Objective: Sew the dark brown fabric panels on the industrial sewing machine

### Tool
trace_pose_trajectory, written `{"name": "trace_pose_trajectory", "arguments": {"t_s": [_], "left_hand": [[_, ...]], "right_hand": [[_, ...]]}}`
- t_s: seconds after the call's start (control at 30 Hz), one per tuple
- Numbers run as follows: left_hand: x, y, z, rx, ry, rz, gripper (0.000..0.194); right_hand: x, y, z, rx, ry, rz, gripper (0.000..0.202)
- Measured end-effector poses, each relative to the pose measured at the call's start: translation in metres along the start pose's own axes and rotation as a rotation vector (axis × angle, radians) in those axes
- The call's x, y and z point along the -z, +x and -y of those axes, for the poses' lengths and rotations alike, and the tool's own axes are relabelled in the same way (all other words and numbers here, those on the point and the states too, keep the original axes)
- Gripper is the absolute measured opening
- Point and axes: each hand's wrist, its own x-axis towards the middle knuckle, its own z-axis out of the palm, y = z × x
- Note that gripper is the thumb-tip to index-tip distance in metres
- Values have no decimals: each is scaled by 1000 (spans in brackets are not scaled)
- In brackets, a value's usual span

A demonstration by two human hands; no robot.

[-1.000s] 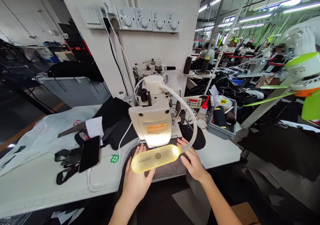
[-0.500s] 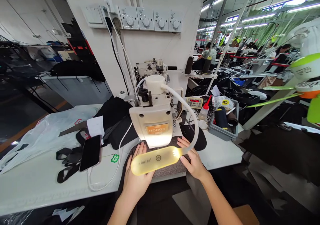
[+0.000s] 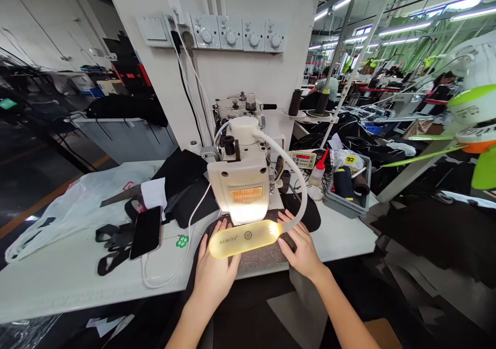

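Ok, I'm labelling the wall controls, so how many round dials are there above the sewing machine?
4, in one row on the white wall: the leftmost dial, the second dial, the third dial and the rightmost dial. None looks hidden.

Cloth: grey-brown, finely speckled. We see it spread roughly flat at near centre, partly covered, its far part running in beneath the sewing machine; where the two meet is hidden from us. Machine: upright, off-white, orange label on front, bright glow low on that face.
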Motion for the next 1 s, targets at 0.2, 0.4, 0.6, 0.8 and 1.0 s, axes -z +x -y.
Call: {"name": "trace_pose_trajectory", "arguments": {"t_s": [0.2, 0.4, 0.6, 0.8, 1.0], "left_hand": [[1, -1, -6, -23, 31, 38, 42], [-2, 0, -12, -45, 92, 29, 43], [-4, 2, -7, -68, 102, 6, 45], [7, -8, 35, -49, 113, 114, 52], [10, 0, 13, 56, -97, -30, 51]], "right_hand": [[6, -4, 12, -20, -76, 60, 37], [9, -4, 15, -50, -133, 156, 41], [10, -4, 15, -39, -204, 192, 47], [6, 12, 35, 43, -203, 325, 58], [-3, 20, 42, 103, -211, 255, 51]]}}
